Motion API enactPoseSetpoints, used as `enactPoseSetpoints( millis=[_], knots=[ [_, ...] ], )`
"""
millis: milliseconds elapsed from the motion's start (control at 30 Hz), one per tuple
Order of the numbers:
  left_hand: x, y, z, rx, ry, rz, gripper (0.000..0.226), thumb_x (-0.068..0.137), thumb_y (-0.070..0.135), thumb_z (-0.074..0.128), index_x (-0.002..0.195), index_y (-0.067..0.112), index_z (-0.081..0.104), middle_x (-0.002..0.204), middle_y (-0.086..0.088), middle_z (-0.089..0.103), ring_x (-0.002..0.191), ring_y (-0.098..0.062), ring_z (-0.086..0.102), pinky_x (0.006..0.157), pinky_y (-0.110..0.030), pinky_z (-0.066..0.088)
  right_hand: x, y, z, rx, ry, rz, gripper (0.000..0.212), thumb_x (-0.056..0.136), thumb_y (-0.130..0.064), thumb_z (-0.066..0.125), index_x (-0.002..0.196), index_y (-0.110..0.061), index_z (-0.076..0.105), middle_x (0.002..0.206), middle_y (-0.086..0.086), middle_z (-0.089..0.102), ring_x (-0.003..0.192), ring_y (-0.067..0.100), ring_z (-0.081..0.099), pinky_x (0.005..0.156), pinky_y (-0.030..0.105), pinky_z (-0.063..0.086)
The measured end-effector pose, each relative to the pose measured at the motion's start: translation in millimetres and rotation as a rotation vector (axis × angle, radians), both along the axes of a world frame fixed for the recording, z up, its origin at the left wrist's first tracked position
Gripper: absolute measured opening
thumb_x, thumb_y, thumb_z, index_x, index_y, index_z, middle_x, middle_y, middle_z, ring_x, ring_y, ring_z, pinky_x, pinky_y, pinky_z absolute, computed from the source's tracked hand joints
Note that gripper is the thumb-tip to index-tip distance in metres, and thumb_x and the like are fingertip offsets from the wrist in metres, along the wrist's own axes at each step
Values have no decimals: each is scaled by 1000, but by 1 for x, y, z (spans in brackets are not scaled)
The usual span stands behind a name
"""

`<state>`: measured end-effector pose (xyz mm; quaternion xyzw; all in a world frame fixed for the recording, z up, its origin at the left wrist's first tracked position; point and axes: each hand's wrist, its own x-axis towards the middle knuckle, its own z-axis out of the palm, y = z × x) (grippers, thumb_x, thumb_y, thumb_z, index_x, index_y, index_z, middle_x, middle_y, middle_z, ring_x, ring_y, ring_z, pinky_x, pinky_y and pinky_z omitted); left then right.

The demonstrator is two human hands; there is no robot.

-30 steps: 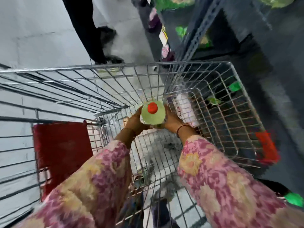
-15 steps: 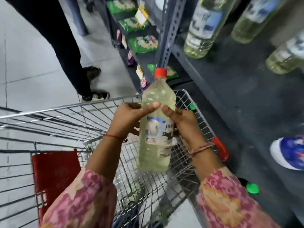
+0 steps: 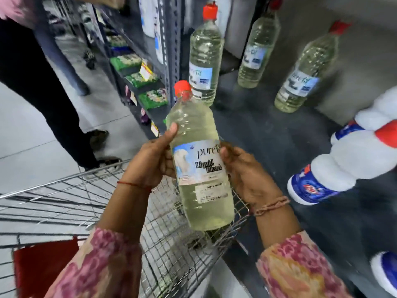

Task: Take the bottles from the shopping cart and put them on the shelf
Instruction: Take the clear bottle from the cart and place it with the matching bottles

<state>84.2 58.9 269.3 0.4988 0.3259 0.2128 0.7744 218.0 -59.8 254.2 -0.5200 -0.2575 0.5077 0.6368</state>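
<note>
Both hands hold a clear bottle of pale yellow liquid bleach (image 3: 199, 160) with a red cap, upright and slightly tilted, above the far right corner of the wire shopping cart (image 3: 90, 190). My left hand (image 3: 150, 162) grips its left side, thumb up on the shoulder. My right hand (image 3: 242, 175) wraps its right side behind the label. The dark shelf (image 3: 268, 130) lies just beyond, with three like bottles standing on it: one at the left (image 3: 205, 54), one in the middle (image 3: 257, 52), one at the right (image 3: 300, 76).
White bottles with blue labels (image 3: 335, 168) lie and stand on the shelf's right side. A grey perforated upright (image 3: 171, 39) bounds the shelf at the left. A person in dark trousers (image 3: 43, 87) stands beyond the cart. The cart's red seat flap (image 3: 40, 265) is near left.
The bottle has come up out of the cart and moved right toward the shelf. The view has swung up and right, bringing the shelf's bottles into sight.
</note>
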Motion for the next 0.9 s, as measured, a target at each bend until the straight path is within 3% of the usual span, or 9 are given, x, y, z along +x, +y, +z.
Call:
enactPoseSetpoints(
  millis=[100, 200, 267, 367, 500, 567, 700, 800, 900],
  knots=[
    [11, -5, -1, -26, -26, 24, 46, 79, 52, 42, 62, 16, 65, 42, 2, 62, 30, -8, 51, 31, -12, 37, 0, -3, -4, 26, 156, 74, 78, 49, -44, 81, 115, -10, 57, 91, 1, 76, 84, 16, 70, 67, 30, 58],
    [26, -11, -1, 34, -29, 87, 44, 69, 57, 58, 74, 13, 56, 56, -12, 60, 43, -17, 53, 38, -17, 37, 0, -4, -8, 124, 133, -30, 68, 57, -38, 77, 116, -10, 57, 95, 3, 75, 87, 19, 69, 70, 33, 58],
    [32, -14, 1, 20, -174, 101, 34, 87, 36, 46, 73, 8, 57, 50, -3, 68, 44, -8, 61, 40, -14, 45, -1, -4, -7, 184, 116, -90, 67, 60, -35, 74, 118, -8, 55, 98, 3, 74, 90, 21, 68, 72, 34, 58],
    [34, -16, 5, 30, -287, -37, 28, 83, 28, 44, 90, 7, 61, 72, 0, 76, 72, -9, 70, 59, -17, 55, 2, -6, -2, 231, 111, -144, 64, 62, -31, 72, 119, -8, 55, 97, 3, 74, 90, 22, 68, 71, 34, 57],
    [34, -14, -1, 262, -14, -95, 30, 80, 41, 45, 79, 16, 62, 70, 2, 72, 69, -14, 66, 57, -22, 56, 12, -6, -7, 251, 92, -211, 58, 59, -23, 70, 115, -10, 58, 92, 1, 76, 85, 19, 69, 67, 30, 57],
    [38, -12, 1, 373, 44, -148, 22, 86, 32, 45, 75, 21, 61, 63, 7, 72, 64, -7, 66, 55, -19, 54, 22, -3, -10, 258, 75, -241, 65, 56, -23, 76, 117, -11, 57, 94, 1, 75, 87, 19, 69, 70, 31, 58],
    [61, 14, 19, 648, 97, -544, 24, 85, 13, 52, 107, 20, 57, 103, 6, 68, 92, -1, 62, 79, -17, 52, 55, 7, 1, 326, 21, -280, 72, 51, -18, 80, 118, -7, 55, 95, 1, 75, 90, 21, 68, 71, 31, 57],
    [101, 36, 25, 691, 21, -550, 38, 80, -3, 55, 117, 4, 49, 110, -2, 59, 86, 13, 59, 76, -6, 47, 83, 27, 10, 350, -46, -359, 80, 48, -20, 82, 121, -5, 51, 93, -4, 75, 89, 17, 67, 72, 30, 57],
    [138, 62, 17, 728, -10, -536, 44, 74, -6, 60, 115, 7, 50, 111, -5, 62, 87, 12, 59, 84, -9, 47, 101, 47, 9, 311, -95, -444, 99, 42, -31, 87, 127, -3, 44, 93, -8, 75, 89, 12, 67, 74, 27, 57]
  ],
)
